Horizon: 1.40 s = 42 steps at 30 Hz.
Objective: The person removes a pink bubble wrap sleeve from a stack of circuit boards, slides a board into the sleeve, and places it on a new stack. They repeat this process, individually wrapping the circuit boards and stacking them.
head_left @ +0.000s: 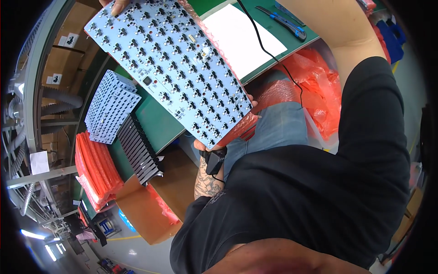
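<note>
Head view, left to right: board stack (112, 107) on the table (155, 121); right hand (117, 6) at the upper-left end of the light-blue circuit board (169, 68), fingers clamped on it, thumb over the face. Board is held up between both hands, component side showing. Long axis slants upper left to lower right, lower end pointing toward the lap (280, 125). Left hand (200, 145) grips that end, mostly hidden, fingertips at the edge. Neither hand nearer, both touching. Pinkish-red bubble wrap (239, 129) behind it.
</note>
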### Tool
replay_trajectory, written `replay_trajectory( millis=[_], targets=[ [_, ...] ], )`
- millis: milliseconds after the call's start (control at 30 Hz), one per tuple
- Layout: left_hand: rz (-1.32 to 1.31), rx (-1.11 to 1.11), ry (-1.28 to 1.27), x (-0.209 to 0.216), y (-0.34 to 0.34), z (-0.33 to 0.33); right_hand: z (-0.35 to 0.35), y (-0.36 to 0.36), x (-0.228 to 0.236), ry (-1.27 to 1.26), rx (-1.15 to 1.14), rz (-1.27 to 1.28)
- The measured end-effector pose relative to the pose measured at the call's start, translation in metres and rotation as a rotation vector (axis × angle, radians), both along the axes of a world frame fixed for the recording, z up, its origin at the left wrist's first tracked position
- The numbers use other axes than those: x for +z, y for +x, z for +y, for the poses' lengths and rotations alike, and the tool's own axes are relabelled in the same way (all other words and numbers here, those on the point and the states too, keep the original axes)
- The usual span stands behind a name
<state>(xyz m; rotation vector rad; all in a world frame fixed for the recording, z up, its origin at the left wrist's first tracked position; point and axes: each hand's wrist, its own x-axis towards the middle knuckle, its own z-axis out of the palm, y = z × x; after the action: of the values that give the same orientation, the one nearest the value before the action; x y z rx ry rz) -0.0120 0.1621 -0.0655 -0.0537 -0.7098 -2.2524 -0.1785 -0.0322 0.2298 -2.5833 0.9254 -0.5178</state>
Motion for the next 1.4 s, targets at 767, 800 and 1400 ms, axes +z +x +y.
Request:
replay_trajectory(
  millis=[767, 800, 1400],
  targets=[
    [-0.04, 0.088, 0.384, -0.026, -0.014, -0.047, 0.054, -0.019, -0.004, -0.356, -0.25, -0.02],
    [-0.038, 0.102, 0.347, -0.022, -0.016, -0.052, 0.061, -0.009, 0.0, -0.407, -0.242, 0.027],
    [-0.161, 0.101, 0.363, 0.004, -0.027, -0.055, 0.156, -0.033, -0.153, -0.899, -0.282, -0.008]
  ],
)
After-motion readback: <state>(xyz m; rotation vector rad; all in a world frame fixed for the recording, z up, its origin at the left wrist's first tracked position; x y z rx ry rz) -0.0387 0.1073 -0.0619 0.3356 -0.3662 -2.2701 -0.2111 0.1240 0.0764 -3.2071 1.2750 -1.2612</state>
